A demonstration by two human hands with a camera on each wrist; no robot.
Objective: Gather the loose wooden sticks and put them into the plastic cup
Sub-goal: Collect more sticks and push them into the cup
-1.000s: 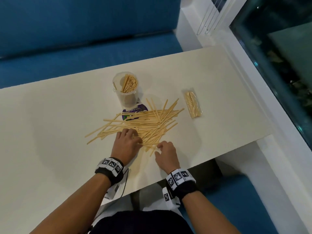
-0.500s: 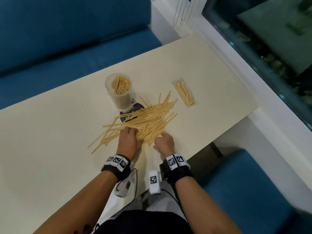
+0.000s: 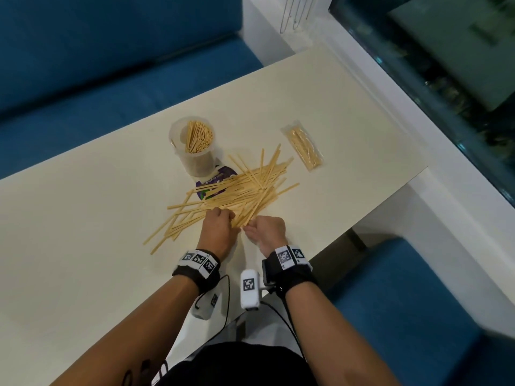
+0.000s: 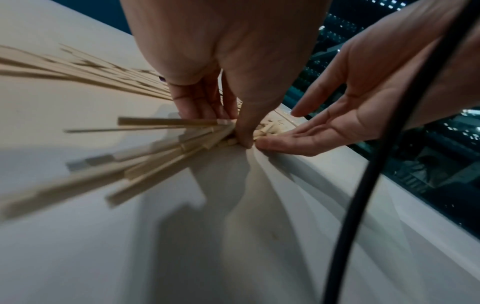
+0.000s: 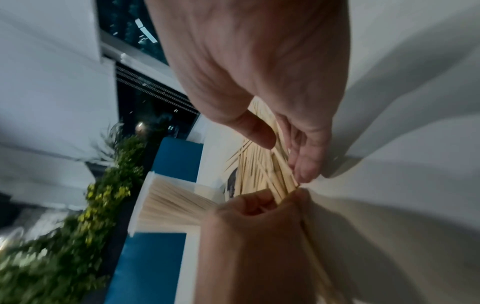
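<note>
Left hand (image 3: 218,232) clamped on near ends of wooden sticks (image 3: 239,190); right hand (image 3: 266,232) spread beside, fingertips touching. Long axis toward upper right; plastic cup (image 3: 195,147) at upper left, nearer left hand.

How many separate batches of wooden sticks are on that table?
3: a bundle standing in the plastic cup, a loose pile under both hands, and a sealed packet to the right. Single strays may be hidden.

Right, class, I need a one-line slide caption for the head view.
Left hand and right hand rake loose wooden sticks together beside a part-filled plastic cup.
</note>
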